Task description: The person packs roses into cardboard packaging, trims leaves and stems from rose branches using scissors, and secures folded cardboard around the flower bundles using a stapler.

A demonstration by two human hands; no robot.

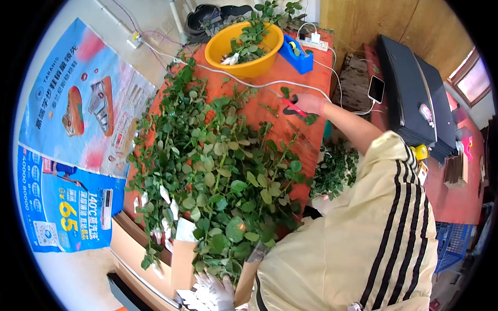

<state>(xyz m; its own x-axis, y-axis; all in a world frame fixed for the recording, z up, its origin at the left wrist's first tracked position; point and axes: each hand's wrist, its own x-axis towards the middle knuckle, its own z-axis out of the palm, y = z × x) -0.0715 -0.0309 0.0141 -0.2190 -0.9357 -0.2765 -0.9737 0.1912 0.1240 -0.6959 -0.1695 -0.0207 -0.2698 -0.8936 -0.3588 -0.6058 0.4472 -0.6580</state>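
Note:
My right hand (309, 105) is closed around red-handled pruning shears (294, 108) above the far right part of the red table. Small leafy sprigs lie around the shears. In the lower part of the view, my gloved left hand (216, 291) lies against the base of a thick pile of leafy rose stems (228, 181), fingers apart. It is beside white wrapped buds (194, 299) and between cardboard flaps (184, 259). More white buds (171, 205) hang at the pile's left edge.
A yellow basin (244, 67) with cut stems stands at the back beside a blue tape dispenser (298, 56). A white cable (270, 83) crosses the red table (306, 140). A phone (376, 89) is at the right. More greenery (334, 168) lies below the table's right edge.

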